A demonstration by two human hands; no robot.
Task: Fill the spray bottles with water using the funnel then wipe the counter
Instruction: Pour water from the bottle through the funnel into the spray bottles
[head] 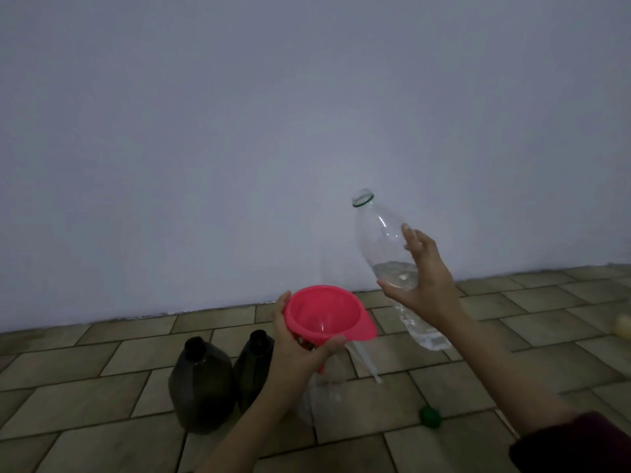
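On the tiled floor at left stand two dark plastic bottles (201, 384), uncapped. Beside them the left hand (295, 353) grips a pink plastic funnel (326, 314) over a clear bottle (324, 390). Rightward, the right hand (425, 278), fingers curled, holds a tilted clear water bottle (386, 247); a green cap (430, 417) lies below.

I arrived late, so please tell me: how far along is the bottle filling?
In hand: left hand holds the pink funnel over a clear bottle; right hand holds the uncapped water bottle, mouth up, not pouring. Left: two dark bottles stand open, fill level unreadable. No wiping visible.
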